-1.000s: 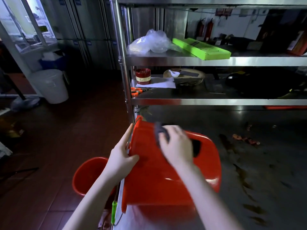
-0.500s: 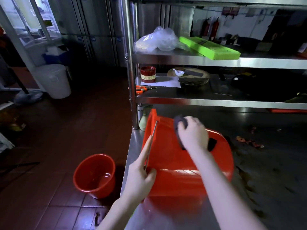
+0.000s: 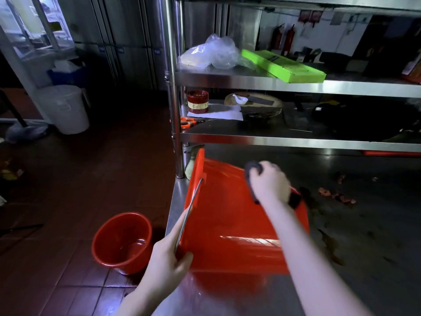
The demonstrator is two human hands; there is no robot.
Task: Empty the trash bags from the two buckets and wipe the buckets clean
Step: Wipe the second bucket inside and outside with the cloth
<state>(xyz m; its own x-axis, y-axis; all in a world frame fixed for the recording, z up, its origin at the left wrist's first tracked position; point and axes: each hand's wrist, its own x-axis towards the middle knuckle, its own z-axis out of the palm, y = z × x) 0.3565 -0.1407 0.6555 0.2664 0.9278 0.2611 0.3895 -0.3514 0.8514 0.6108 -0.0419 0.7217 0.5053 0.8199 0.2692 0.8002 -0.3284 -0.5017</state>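
A red bucket (image 3: 230,224) lies on its side on the steel table (image 3: 364,236), its rim toward the shelf post at the left. My right hand (image 3: 268,182) grips a dark grey cloth (image 3: 251,167) and presses it on the bucket's upper side near the far edge. My left hand (image 3: 169,258) holds the bucket's near left edge, with the thin metal handle (image 3: 189,210) running between thumb and fingers. A second red bucket (image 3: 123,242) stands upright on the floor, left of the table, with no bag visible inside.
Steel shelves (image 3: 296,85) rise behind the table, carrying a clear plastic bag (image 3: 211,53), a green box (image 3: 282,66), a red tin (image 3: 197,101), orange scissors (image 3: 188,123). Food scraps (image 3: 337,196) and dark stains lie on the table's right. A white bin (image 3: 66,109) stands on the tiled floor far left.
The bucket has swung so its rim points further away. My left hand slid down from its side to the near left edge. My right hand moved the cloth toward the far edge.
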